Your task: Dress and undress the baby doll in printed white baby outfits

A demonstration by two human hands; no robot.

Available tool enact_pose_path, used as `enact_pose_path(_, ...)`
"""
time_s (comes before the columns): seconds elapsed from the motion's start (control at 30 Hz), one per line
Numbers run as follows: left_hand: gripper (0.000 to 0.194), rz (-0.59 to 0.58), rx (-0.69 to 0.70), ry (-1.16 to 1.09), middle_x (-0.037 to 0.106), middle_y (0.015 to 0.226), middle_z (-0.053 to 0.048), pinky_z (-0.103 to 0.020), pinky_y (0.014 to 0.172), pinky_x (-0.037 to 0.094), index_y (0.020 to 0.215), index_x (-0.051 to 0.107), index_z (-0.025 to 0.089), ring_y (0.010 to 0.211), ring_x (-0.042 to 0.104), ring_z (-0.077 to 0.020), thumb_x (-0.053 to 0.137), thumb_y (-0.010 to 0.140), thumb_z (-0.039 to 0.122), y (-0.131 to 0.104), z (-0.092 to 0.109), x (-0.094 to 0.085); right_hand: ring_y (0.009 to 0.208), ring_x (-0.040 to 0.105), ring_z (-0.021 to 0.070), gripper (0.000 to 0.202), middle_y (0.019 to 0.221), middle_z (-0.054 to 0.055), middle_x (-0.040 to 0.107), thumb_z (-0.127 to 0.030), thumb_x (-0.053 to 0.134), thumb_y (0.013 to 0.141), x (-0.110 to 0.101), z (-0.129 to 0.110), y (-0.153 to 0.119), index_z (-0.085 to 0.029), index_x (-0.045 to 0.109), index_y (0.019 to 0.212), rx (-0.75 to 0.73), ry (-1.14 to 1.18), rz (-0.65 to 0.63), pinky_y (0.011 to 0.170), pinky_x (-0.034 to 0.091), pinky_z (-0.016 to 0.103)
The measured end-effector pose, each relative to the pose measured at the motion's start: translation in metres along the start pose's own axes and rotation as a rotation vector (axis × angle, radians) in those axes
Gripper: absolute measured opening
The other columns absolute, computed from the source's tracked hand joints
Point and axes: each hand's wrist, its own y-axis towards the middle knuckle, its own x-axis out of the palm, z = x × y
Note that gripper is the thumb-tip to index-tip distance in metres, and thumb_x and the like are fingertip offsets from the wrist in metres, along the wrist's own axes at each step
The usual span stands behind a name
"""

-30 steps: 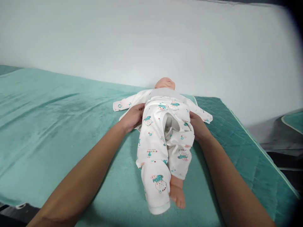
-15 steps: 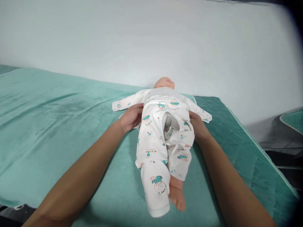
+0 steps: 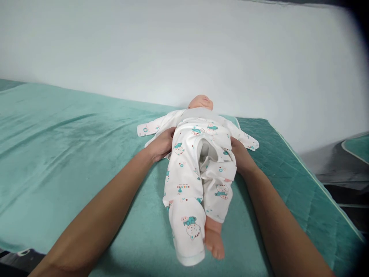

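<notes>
A baby doll (image 3: 201, 102) lies on its back, head toward the wall. It wears a white long-sleeved top (image 3: 198, 113) and white printed baby trousers (image 3: 184, 173) with an opening at the crotch. One bare foot (image 3: 215, 244) sticks out of the trouser leg on the right; the other leg's cuff hides its foot. My left hand (image 3: 163, 145) is closed at the left side of the trouser waist, fingertips tucked into the cloth. On the opposite side my right hand (image 3: 241, 157) grips the trousers at the hip, its fingers mostly hidden behind the fabric.
A smooth green sheet (image 3: 72, 161) spreads under the doll and to the left. A darker quilted green cover (image 3: 291, 181) lies on the right, with a light-edged border. Behind stands a white wall (image 3: 144, 50). Dark bars (image 3: 350, 211) show beyond the bed's right edge.
My left hand's fingers have tucked further in at the trouser waist. The trouser legs and bare foot have shifted slightly left. My right hand has hardly moved.
</notes>
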Motion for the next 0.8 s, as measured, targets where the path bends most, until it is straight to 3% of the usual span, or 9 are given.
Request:
enact_pose_path(0.27,0.051,-0.042,-0.067,0.052,0.072,0.117,-0.013,-0.04,0.087,0.056,0.117,0.068,0.017,0.106,0.067,-0.0302,0.079,0.071,0.035,-0.009,0.011,0.004,0.107,0.067,0.0302,0.037,0.111,0.005,0.076,-0.035,0.075,0.069,-0.001,0.001,0.0,-0.021,0.075,0.103,0.025,0.051,-0.042,0.097,0.052,0.044)
enact_pose_path(0.57,0.042,0.089,0.021,-0.113,0.075,0.1,-0.009,-0.039,0.086,0.055,0.107,0.071,0.016,0.097,0.069,-0.0272,0.078,0.068,0.029,0.0,-0.002,0.008,0.103,0.068,0.0303,0.032,0.101,0.007,0.077,-0.036,0.076,0.069,0.005,-0.006,-0.002,-0.021,0.075,0.097,-0.079,0.024,0.022,0.09,0.054,0.044)
enact_pose_path(0.8,0.031,0.134,0.024,-0.152,0.075,0.089,-0.006,-0.037,0.082,0.054,0.095,0.073,0.017,0.093,0.068,-0.0262,0.073,0.071,0.036,-0.006,0.008,0.02,0.099,0.069,0.0292,0.028,0.097,0.004,0.078,-0.037,0.077,0.065,0.006,-0.011,-0.004,-0.024,0.075,0.09,-0.046,0.135,0.072,0.089,0.056,0.045)
